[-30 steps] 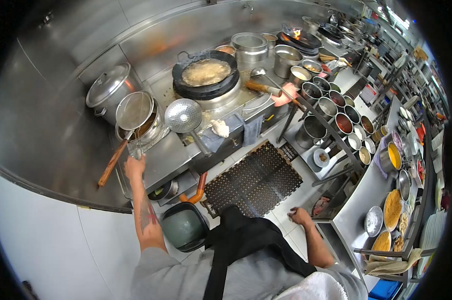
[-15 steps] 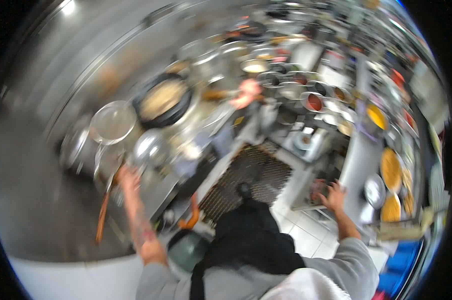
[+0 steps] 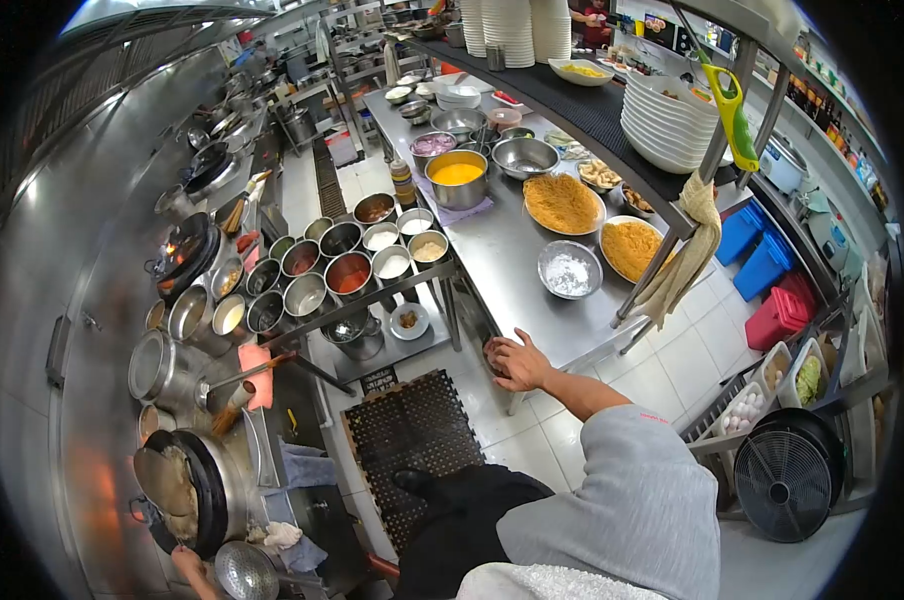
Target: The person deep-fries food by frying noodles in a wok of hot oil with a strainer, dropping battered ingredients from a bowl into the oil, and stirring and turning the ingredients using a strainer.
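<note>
At the bottom left, my left hand is closed at the near rim of a black wok. It appears to grip the handle of a round mesh strainer, which tilts over pale food in the wok; the grip is mostly hidden. A perforated metal ladle lies just right of this hand. My right hand is empty, its fingers spread by the corner of the steel table. A metal bowl of white powder is nearby on that table.
Several sauce pots stand on a low counter ahead. A black rubber mat covers part of the floor. Plates of orange-brown shreds sit on the table, below a shelf with stacked bowls. A floor fan stands at right.
My view has swung right and become sharp. The strainer, earlier above a pot beside the wok, is now over the wok. My right hand stays open near the table edge.
</note>
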Demonstrator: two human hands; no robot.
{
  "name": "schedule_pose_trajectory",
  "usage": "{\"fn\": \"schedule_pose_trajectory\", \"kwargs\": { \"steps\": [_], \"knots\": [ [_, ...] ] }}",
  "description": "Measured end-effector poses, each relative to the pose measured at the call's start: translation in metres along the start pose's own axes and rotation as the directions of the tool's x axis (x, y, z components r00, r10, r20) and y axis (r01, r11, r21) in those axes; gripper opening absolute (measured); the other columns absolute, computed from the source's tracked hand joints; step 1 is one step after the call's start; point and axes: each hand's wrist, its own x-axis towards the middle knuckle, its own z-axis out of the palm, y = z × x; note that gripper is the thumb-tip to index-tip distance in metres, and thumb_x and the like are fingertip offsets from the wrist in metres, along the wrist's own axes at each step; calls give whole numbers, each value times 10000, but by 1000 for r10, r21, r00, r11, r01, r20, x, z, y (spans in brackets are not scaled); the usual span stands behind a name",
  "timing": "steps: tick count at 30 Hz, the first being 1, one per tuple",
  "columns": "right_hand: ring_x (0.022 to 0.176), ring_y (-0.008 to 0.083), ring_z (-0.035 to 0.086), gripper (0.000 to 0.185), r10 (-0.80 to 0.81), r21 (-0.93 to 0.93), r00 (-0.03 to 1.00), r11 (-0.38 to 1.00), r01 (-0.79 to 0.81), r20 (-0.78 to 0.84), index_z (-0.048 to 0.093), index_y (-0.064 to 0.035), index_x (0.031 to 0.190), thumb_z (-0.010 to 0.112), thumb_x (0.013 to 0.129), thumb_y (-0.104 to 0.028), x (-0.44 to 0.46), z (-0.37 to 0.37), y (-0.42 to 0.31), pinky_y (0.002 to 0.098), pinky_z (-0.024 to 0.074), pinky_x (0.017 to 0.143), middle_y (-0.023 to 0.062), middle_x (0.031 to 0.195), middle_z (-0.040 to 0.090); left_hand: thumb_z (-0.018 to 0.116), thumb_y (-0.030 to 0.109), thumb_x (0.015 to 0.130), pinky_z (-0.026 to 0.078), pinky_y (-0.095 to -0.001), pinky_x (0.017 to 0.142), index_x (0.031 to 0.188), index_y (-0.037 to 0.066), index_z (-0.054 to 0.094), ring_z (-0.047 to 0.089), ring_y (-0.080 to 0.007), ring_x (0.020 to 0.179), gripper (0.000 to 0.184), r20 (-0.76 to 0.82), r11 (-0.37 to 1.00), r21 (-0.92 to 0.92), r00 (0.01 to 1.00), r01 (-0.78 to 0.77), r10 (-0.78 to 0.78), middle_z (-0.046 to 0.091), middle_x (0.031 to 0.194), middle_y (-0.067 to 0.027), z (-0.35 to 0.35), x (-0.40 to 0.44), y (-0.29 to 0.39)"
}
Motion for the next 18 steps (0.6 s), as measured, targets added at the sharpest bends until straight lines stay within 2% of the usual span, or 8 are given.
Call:
{"fn": "schedule_pose_trajectory", "kwargs": {
  "steps": [5, 8, 11, 12, 13, 14, 15, 18],
  "knots": [
    [1252, 207, 364, 334, -4, 3, 1000, 1000, 4, -1, 646, -124, 909, 616, 725, -401, 1, 0, 0, 554, 171, 1047, 37, 1061, 561, 429, 58, 887, 462, -414, 775, 1079, -60, 565, 586, -380, 915, 263, -252, 990, 115, 966, 84, -52, 595, 1021, -264, 9, -11, 4],
    [1249, 227, 376, 291, 2, 34, 999, 999, -3, 37, 637, -133, 829, 605, 733, -405, 9, 7, -2, 579, 176, 1029, 42, 1056, 570, 505, 163, 835, 455, -442, 658, 838, -72, 607, 602, -386, 771, 256, -13, 925, -73, 928, -372, 372, 616, 851, -275, 13, 72, -81],
    [1244, 263, 388, 332, 18, 109, 999, 994, -22, 34, 635, -101, 879, 626, 726, -395, 11, -8, -21, 592, 183, 1014, 75, 1088, 569, 441, 173, 861, 471, -420, 677, 885, 1, 645, 616, -319, 782, 269, 169, 643, 654, 905, -399, 390, 636, 907, -193, -25, 61, -95],
    [1244, 269, 389, 315, 4, 96, 1000, 995, -4, -1, 630, -90, 884, 631, 727, -363, 12, -8, -26, 580, 182, 1020, 73, 1091, 568, 445, 171, 846, 479, -434, 680, 850, 18, 660, 620, -322, 772, 264, -26, 687, 621, 866, -378, 500, 645, 894, -177, -32, 49, -92],
    [1244, 274, 389, 300, -10, 81, 999, 997, 13, -37, 625, -78, 889, 636, 729, -331, 11, -8, -30, 568, 182, 1026, 71, 1094, 567, 458, 175, 824, 490, -435, 706, 878, 24, 661, 624, -337, 815, 259, 53, 571, 772, 923, -280, 381, 650, 900, -177, -47, 31, -75],
    [1243, 280, 389, 285, -24, 65, 997, 997, 28, -72, 620, -67, 893, 642, 730, -300, 12, -8, -33, 556, 182, 1032, 69, 1097, 566, 471, 190, 805, 491, -441, 762, 903, 17, 659, 615, -359, 896, 273, -58, 706, 696, 971, -128, 233, 639, 969, -190, -34, 64, -115],
    [1258, 272, 366, 277, -21, -50, 998, 999, 19, -55, 622, -71, 911, 633, 736, -285, 6, 4, -28, 539, 165, 1046, 66, 1101, 561, 540, 183, 744, 490, -424, 800, 872, -27, 651, 624, -366, 890, 270, -110, 906, 422, 994, 36, 12, 633, 936, -240, -71, -1, -37],
    [1275, 255, 336, 279, 27, -28, 1000, 999, -26, 12, 626, -72, 939, 631, 740, -266, 6, -14, -74, 530, 135, 1065, 71, 1112, 548, 523, 138, 772, 489, -404, 809, 859, -61, 641, 612, -357, 962, 247, -121, 963, 101, 964, 250, -237, 620, 945, -280, -71, 16, -50]
  ]
}}
